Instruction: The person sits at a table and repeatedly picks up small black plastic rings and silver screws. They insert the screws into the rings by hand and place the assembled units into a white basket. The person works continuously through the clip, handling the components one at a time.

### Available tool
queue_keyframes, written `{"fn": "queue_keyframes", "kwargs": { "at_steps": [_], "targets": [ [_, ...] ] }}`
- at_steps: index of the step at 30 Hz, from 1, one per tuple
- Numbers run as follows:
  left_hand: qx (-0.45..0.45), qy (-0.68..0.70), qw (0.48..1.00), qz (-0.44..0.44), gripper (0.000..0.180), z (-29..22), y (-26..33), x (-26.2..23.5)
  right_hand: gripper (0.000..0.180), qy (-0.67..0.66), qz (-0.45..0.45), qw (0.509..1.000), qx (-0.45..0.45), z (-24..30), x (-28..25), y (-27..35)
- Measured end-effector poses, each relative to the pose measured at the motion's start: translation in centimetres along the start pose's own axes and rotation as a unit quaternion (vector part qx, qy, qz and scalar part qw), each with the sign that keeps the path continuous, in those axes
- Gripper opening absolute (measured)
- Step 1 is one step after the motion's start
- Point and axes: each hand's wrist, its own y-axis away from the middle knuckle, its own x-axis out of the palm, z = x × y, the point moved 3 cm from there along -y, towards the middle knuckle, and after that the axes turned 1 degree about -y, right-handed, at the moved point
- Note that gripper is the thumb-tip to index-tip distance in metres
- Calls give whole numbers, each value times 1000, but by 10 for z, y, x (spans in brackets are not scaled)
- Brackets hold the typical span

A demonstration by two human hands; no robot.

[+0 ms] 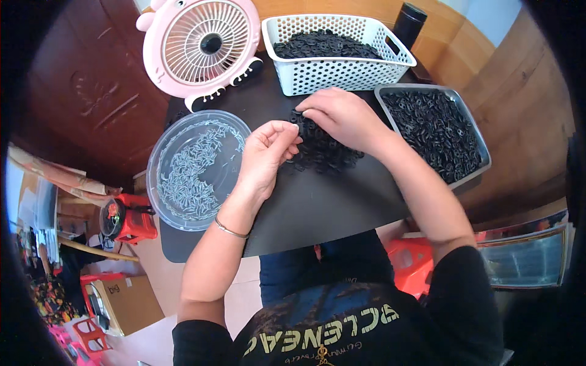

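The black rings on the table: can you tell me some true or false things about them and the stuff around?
1. Both hands are at the loose pile of small black rings on the black table. True: the left hand and right hand meet there.
2. The white plastic lattice basket is empty. False: it holds black rings.
3. The pink round fan stands behind the clear round bowl. True.
4. The grey metal tray sits on the person's left. False: it is on the right.
5. The left wrist wears a thin bracelet. True.
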Motion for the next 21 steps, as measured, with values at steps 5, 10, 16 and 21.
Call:
{"fn": "queue_keyframes", "kwargs": {
  "at_steps": [5, 10, 16, 21],
  "targets": [
    [-1, -5, 1000, 1, 12, 5, -2, -2, 18, -303, -20, 939, 162, 20, 7, 22],
    [-17, -23, 1000, -2, 11, 1, -1, 2, 18, -379, -42, 902, 204, 11, 17, 32],
    [6, -86, 996, 18, 12, 3, -1, 3, 18, -459, -60, 863, 203, 2, 26, 42],
    [16, -117, 992, 33, 10, 3, 2, 8, 16, -500, -43, 836, 221, -2, 31, 50]
  ]
}}
